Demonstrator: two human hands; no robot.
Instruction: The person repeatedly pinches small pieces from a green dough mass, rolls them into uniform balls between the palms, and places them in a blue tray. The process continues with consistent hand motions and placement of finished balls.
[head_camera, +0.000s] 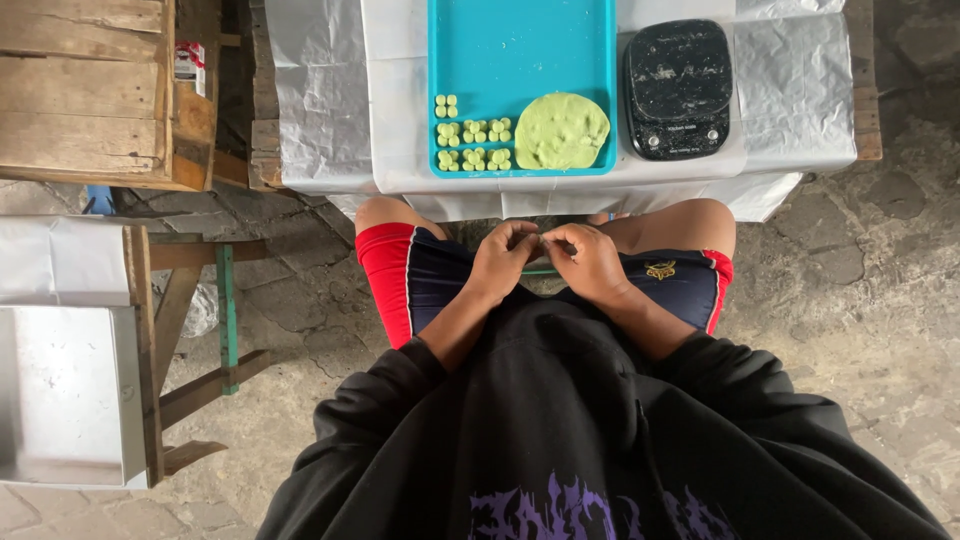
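Left hand (503, 262) and right hand (592, 262) meeting fingertip to fingertip over the lap, grip narrow, pinching something too small to tell. Well apart from the far table (330, 120), whose near edge carries a teal tray (520, 50) with a green dough disc (561, 130), small green pieces (473, 145) left, black scale (678, 88) right

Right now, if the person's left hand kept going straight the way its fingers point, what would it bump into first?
The left hand points sideways toward the right hand, whose fingertips already seem to touch it above the lap. So it would meet that hand first, though depth is hard to judge from above.
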